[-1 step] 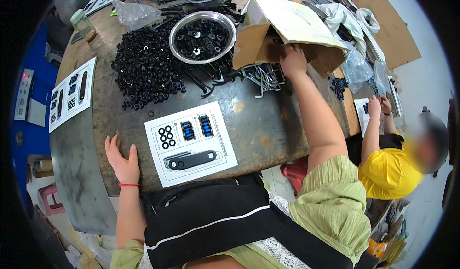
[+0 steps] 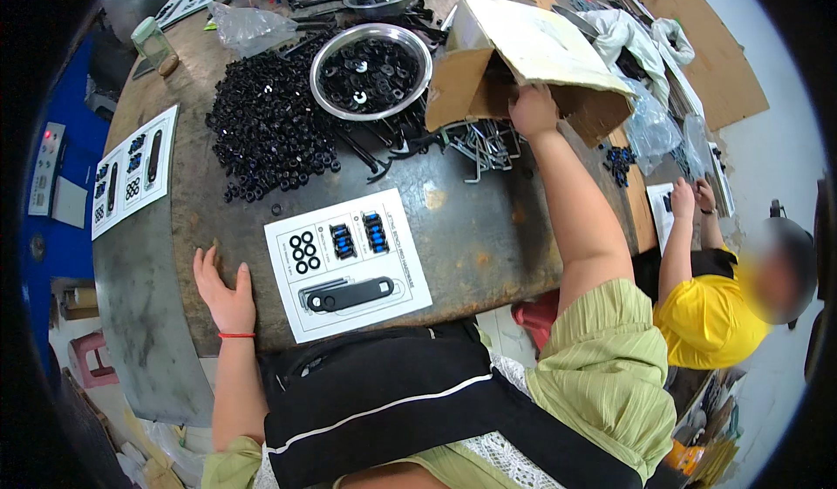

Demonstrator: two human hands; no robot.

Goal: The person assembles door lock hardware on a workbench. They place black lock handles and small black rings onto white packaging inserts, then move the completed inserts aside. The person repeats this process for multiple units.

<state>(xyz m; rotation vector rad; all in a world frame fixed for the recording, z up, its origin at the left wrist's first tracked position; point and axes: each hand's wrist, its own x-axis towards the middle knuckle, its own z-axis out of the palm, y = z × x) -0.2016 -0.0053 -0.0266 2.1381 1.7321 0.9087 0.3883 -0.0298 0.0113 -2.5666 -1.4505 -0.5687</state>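
Note:
My right hand point(image 2: 534, 110) reaches into the open front of a worn cardboard box point(image 2: 536, 40) on the far right of the table. Its fingertips are hidden inside, so what they touch does not show. Spread flat on the table's near left is my left hand point(image 2: 228, 293), its fingers apart and nothing in them. Between it and my body's middle lies a white sheet point(image 2: 353, 310) showing black rings, two blue-and-black bolt sets, a flat black tool and hex keys. Silver hex keys point(image 2: 481, 147) are heaped under the box's opening.
A large pile of small black nuts and bolts point(image 2: 261, 127) spreads across the table beside a steel bowl point(image 2: 422, 79) of black washers. Behind it stands a second steel bowl point(image 2: 384, 8). A similar sheet point(image 2: 113, 214) lies left. A person in yellow point(image 2: 706, 315) works at right.

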